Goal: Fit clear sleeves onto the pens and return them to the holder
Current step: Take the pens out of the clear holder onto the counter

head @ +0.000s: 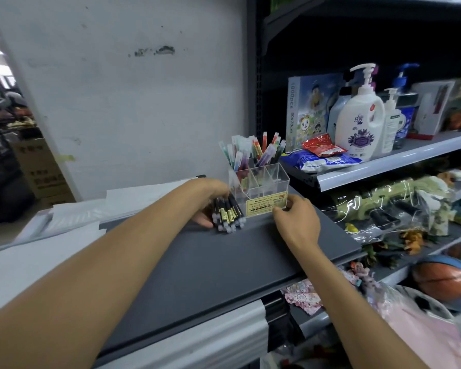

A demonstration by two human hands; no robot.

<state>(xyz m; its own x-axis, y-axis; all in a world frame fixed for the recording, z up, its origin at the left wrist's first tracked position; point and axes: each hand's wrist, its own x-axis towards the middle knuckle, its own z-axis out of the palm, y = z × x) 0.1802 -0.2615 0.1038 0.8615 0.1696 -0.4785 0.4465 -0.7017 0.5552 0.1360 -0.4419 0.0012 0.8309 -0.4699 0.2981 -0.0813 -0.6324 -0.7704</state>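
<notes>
Pens [228,213] (slim, black) bundled in left hand [209,194] beside clear holder [274,182].

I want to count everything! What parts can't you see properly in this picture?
Head view:
- Fingers of the left hand: mostly hidden under the pens it holds.
- Yellow label on the holder: print too small.
- Fingertips of the right hand: hidden behind the hand itself.
- Basketball: cut off by the right edge.

Single head-worn wide-angle view, looking forward and down, close over grey shelf [210,265]
</notes>
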